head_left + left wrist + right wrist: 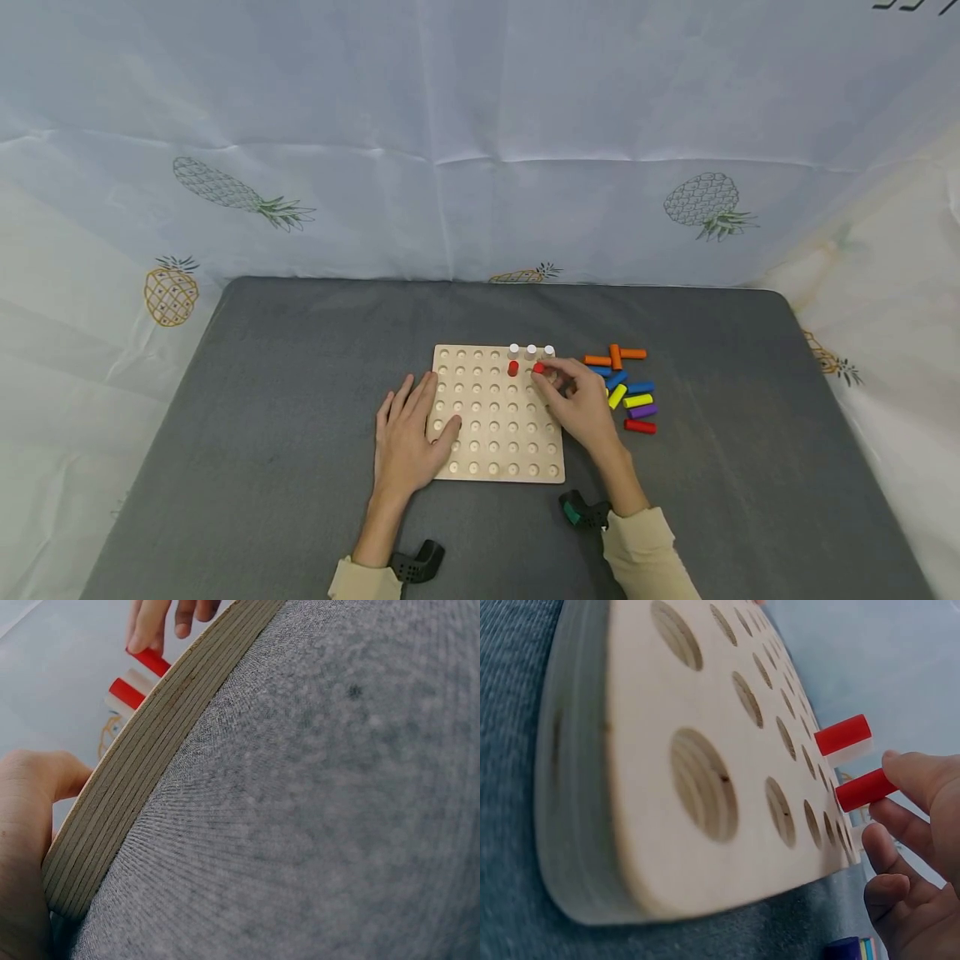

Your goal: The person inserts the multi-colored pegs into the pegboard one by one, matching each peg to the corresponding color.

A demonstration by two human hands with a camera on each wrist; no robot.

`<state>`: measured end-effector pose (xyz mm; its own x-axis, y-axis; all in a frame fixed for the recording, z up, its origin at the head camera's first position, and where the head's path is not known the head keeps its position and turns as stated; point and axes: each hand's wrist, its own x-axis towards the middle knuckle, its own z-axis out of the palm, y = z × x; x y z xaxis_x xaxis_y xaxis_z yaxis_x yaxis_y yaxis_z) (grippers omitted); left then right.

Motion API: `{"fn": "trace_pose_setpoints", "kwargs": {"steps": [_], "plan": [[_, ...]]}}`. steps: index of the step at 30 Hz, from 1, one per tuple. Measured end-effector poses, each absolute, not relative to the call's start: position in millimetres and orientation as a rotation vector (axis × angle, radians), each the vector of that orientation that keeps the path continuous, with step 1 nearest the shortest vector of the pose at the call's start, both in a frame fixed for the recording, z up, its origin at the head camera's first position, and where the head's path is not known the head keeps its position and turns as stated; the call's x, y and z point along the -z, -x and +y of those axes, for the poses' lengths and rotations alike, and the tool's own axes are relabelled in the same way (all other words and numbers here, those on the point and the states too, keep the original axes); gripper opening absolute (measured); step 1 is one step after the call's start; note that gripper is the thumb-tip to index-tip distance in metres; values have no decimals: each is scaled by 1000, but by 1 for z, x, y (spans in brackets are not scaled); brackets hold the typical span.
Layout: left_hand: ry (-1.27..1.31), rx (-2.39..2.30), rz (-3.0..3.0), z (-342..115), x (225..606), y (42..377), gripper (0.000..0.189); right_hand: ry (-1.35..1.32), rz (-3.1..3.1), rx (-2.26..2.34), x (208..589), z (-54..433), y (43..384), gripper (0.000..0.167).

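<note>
A square wooden pegboard (476, 408) with rows of round holes lies on the grey table. Between thumb and forefinger my right hand (581, 404) pinches a red peg (862, 789), its lower end right at a hole in the second row from the back. One hole to the left, another red peg (513, 368) stands upright. Behind them, three white pegs (531, 351) stand in the back row. My left hand (408, 446) rests along the board's left edge, its fingers extended and its thumb reaching over the top face.
Right of the board lie loose pegs: several orange (616, 357), blue (640, 387) and yellow (637, 401) ones, a purple peg (642, 412) and a red one (640, 427). A pineapple-print cloth (450, 208) hangs behind the table (300, 417).
</note>
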<state>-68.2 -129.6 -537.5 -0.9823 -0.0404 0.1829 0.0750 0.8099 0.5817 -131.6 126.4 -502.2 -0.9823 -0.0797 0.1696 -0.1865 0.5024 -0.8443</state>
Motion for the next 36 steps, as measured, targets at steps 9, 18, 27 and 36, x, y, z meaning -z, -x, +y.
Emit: {"fn": "trace_pose_setpoints", "kwargs": {"steps": [9, 18, 27, 36], "plan": [[38, 912, -2783, -130, 537, 68, 71, -224, -2642, -1543, 504, 123, 134, 27], [38, 912, -2768, -129, 538, 68, 71, -256, -2637, -1530, 505, 120, 135, 27], [22, 934, -2794, -130, 538, 68, 72, -273, -2645, -1515, 505, 119, 134, 27], [17, 947, -2804, -130, 538, 68, 73, -299, -2656, -1456, 507, 118, 136, 27]]}}
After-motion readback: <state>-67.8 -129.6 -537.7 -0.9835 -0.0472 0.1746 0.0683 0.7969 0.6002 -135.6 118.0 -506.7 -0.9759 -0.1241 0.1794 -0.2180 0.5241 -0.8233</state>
